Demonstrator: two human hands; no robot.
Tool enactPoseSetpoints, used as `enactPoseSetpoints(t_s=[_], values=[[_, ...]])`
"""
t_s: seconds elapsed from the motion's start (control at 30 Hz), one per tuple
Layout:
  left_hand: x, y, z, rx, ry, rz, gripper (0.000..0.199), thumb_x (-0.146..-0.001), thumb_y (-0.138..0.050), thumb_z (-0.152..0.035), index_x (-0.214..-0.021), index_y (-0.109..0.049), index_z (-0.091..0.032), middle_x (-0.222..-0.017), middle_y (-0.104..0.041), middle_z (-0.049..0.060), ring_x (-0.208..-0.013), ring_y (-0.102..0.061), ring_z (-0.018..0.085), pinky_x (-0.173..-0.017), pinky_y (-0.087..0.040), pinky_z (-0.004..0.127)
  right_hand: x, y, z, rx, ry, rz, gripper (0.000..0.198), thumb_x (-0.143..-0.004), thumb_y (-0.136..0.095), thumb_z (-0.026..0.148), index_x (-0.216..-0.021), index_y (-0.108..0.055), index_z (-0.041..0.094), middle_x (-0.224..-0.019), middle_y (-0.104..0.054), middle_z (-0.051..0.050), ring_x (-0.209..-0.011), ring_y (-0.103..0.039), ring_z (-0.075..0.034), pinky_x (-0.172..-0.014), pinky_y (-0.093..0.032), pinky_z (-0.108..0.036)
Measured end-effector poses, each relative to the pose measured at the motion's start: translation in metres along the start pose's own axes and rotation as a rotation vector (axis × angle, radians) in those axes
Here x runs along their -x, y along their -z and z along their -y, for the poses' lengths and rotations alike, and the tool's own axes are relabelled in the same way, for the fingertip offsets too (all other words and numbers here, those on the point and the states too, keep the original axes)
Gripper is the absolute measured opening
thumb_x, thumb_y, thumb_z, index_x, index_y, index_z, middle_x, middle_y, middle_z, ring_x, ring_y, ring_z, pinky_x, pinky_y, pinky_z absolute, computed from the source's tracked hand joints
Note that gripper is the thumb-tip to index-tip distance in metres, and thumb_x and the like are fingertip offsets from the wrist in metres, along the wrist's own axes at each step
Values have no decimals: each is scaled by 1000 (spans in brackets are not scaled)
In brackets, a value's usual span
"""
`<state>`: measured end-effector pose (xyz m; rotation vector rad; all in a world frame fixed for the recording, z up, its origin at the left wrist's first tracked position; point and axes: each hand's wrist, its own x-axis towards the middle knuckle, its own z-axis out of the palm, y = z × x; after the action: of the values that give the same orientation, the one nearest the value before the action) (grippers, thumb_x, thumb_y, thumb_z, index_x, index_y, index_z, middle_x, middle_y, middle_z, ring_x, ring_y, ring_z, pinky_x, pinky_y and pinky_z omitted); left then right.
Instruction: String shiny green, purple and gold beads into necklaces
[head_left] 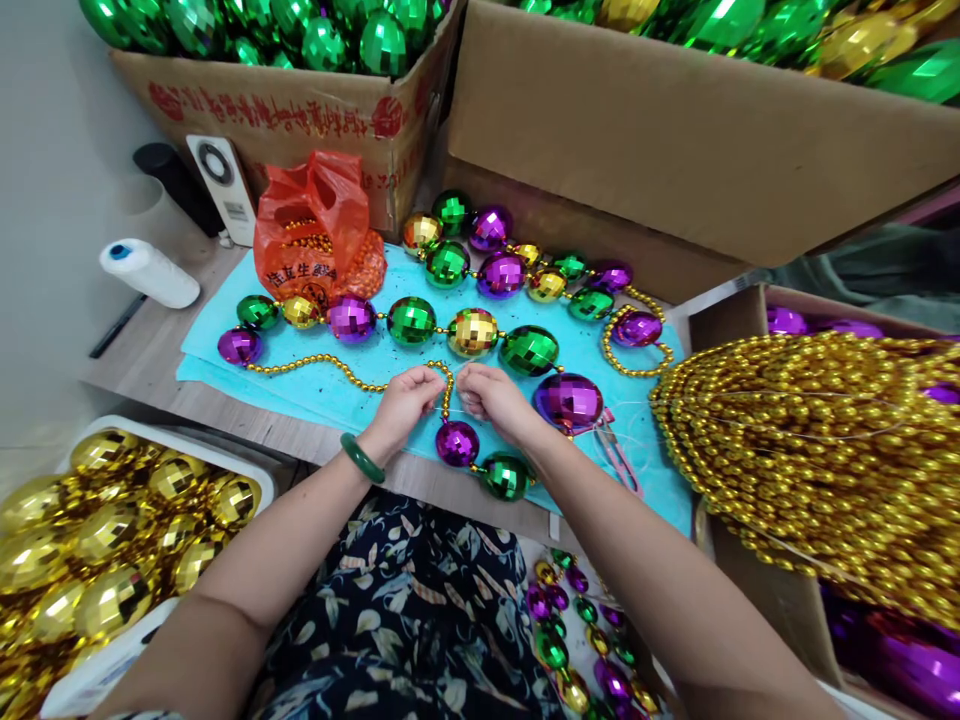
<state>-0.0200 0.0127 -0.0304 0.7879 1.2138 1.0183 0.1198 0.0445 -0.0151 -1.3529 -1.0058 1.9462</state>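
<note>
Head view shows both hands, left hand (405, 400) and right hand (491, 398), pinching a gold bead strand (448, 390) between them; a slipped pinch could spill beads.

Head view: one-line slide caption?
Left hand and right hand pinch a gold bead strand over a turquoise mat.

My left hand (405, 402) and right hand (491, 398) meet on the mat (352, 385) at the table's near edge; bead string (450, 330) lies behind them; bag (319, 235) at the mat's back left; thread spool (150, 272) further left; bead heap (817, 440) to the right; tray (225, 462) of baubles lower left; boxes (675, 140) behind.
</note>
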Motion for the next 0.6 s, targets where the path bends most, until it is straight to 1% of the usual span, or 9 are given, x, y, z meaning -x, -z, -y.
enactPoseSetpoints(t_s=[0.1, 0.17, 0.23, 0.3, 0.33, 0.4, 0.47, 0.53, 0.6], values=[[0, 0, 7, -214, -108, -9, 14, -71, -58, -22, -59, -54, -15, -53, -44, -5, -52, -37, 8, -51, -28, 21, -2, 4, -6, 68, -8, -12, 12, -59, -55, 21, -60, -44, 19, -40, -32, 10, -33, -25, -4, -35, -14, -19], [-1, 1, 9, -264, -124, 1, 15, -71, -56, -21, -58, -54, -15, -53, -44, -5, -53, -37, 8, -52, -29, 21, -1, 7, -9, 80, -3, -20, 12, -60, -56, 22, -59, -44, 19, -40, -32, 9, -34, -25, -4, -35, -15, -19], [-2, 3, 8, -273, -81, 2, 15, -72, -57, -23, -60, -56, -15, -51, -44, -5, -50, -38, 8, -50, -29, 21, 4, 10, -9, 82, 16, -40, 13, -62, -57, 25, -61, -45, 19, -42, -35, 8, -35, -30, -5, -36, -18, -19], [-4, 7, 5, -276, 4, -11, 14, -73, -59, -27, -65, -60, -15, -52, -50, -4, -48, -43, 9, -47, -30, 21, 10, 13, -7, 114, 52, -55, 15, -65, -58, 30, -64, -49, 19, -49, -46, 4, -43, -42, -8, -38, -26, -19], [-5, 8, 3, -281, 45, -20, 14, -72, -60, -29, -69, -63, -15, -54, -54, -2, -49, -46, 10, -45, -30, 21, 14, 14, -4, 148, 85, -62, 16, -66, -59, 32, -65, -51, 18, -58, -54, 0, -49, -48, -11, -40, -31, -20], [-6, 10, -1, -316, 89, -38, 18, -72, -62, -32, -75, -67, -15, -60, -60, 0, -51, -53, 12, -44, -34, 22, 20, 16, 2, 276, 199, -90, 17, -67, -60, 34, -65, -54, 18, -81, -63, -7, -66, -56, -15, -48, -41, -24], [-5, 9, -5, -412, 56, -42, 20, -73, -61, -33, -77, -70, -15, -62, -63, 1, -53, -56, 13, -46, -37, 23, 24, 15, 10, 468, 372, -133, 15, -69, -59, 30, -63, -55, 18, -95, -62, -8, -83, -58, -19, -63, -47, -30], [-3, 7, -8, -551, -34, -34, 19, -75, -60, -31, -77, -72, -16, -61, -64, 1, -56, -56, 14, -51, -39, 24, 25, 13, 19, 679, 527, -166, 12, -71, -57, 24, -61, -55, 18, -97, -62, -8, -94, -57, -22, -79, -46, -36], [0, 5, -11, -676, -142, -16, 18, -76, -59, -28, -77, -73, -17, -65, -67, 1, -59, -56, 14, -56, -39, 24, 23, 9, 28, 852, 599, -160, 11, -71, -54, 17, -60, -55, 19, -97, -63, -8, -98, -56, -23, -89, -42, -40]])
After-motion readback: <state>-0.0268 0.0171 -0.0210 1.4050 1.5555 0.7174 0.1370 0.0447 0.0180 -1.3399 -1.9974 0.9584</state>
